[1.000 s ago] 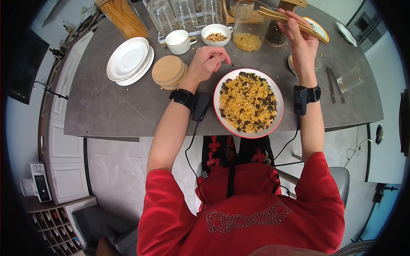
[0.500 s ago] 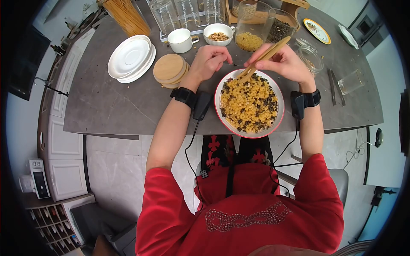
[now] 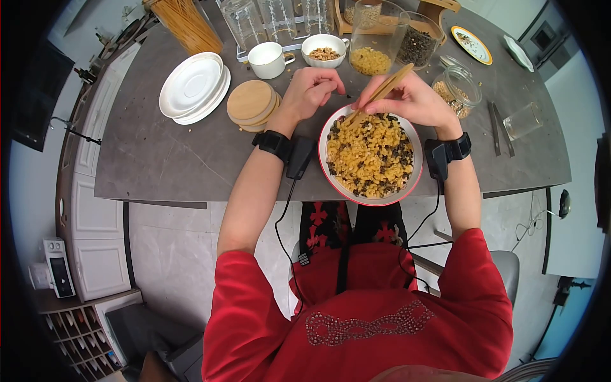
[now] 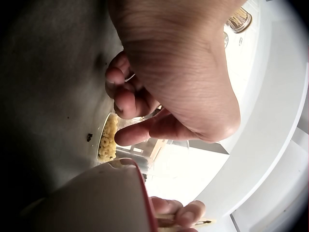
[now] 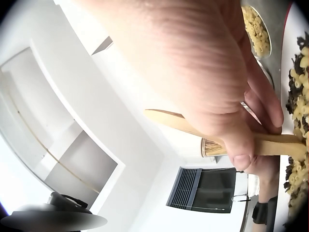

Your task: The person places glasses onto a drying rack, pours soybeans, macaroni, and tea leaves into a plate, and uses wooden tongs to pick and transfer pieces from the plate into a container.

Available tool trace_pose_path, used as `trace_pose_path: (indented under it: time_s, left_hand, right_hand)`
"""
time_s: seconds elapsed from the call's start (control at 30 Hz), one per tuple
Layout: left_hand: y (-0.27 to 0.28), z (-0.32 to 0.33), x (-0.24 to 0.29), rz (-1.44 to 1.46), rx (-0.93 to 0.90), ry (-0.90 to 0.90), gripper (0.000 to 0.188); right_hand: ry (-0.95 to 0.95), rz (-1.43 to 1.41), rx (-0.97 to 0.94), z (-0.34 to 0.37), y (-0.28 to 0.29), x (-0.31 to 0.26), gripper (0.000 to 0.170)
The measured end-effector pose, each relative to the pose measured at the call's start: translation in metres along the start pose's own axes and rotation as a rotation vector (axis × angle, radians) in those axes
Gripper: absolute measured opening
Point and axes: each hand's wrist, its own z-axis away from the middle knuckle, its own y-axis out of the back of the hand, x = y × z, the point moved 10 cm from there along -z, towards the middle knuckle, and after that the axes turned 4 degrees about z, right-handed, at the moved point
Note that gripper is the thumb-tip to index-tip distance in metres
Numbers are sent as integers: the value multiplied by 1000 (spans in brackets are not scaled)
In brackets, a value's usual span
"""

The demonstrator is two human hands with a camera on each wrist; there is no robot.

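My right hand (image 3: pixel 414 102) holds a pair of wooden tongs (image 3: pixel 393 83) over the far side of a red-rimmed white bowl (image 3: pixel 417 162). Their lower ends reach into yellow macaroni (image 3: pixel 366 153) mixed with dark flakes. In the right wrist view, the thumb presses along the tongs (image 5: pixel 277 145), whose tips are down among the macaroni. My left hand (image 3: pixel 309 92) rests just left of the bowl's far edge, fingers loosely curled and nothing in them. The left wrist view shows that hand (image 4: pixel 178 72) beside the bowl's outer wall (image 4: pixel 101 198).
Behind the bowl stand a glass jar of macaroni (image 3: pixel 370 62), a jar of dark bits (image 3: pixel 417 46), a white cup (image 3: pixel 267 62) and a cup of nuts (image 3: pixel 323 55). Left are wooden coasters (image 3: pixel 251 102) and stacked plates (image 3: pixel 191 89); right, an open jar (image 3: pixel 459 92), metal tongs (image 3: pixel 496 130) and a glass (image 3: pixel 523 121).
My right hand has come down and left from above the jar of dark bits to the bowl, and the wooden tongs' tips are lowered into the macaroni. The left hand has stayed put.
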Motion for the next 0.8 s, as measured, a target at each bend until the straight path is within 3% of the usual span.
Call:
trace_pose_path:
  time_s: [0.17,0.4,0.47,0.5,0.67,0.73,0.8]
  left_hand:
    - [0,0,3,0,2,2,26]
    - [0,0,3,-9,6,0,25]
    - [1,1,3,-11,9,-2,25]
    - [1,1,3,-6,9,0,25]
    - [1,0,4,-10,9,-9,25]
    - [3,0,4,-10,11,8,25]
    - [4,0,4,-16,13,15,25]
  right_hand:
    - [30,-48,111,2,21,-3,11]
    - [159,-21,451,18,82,-7,15]
    - [407,-171,839,37,110,-22,18]
    - [412,-97,921,38,113,-26,22]
    - [334,-76,932,34,111,-13,26]
    - [267,-314,795,31,109,-5,26]
    - [253,-299,711,29,105,-7,26]
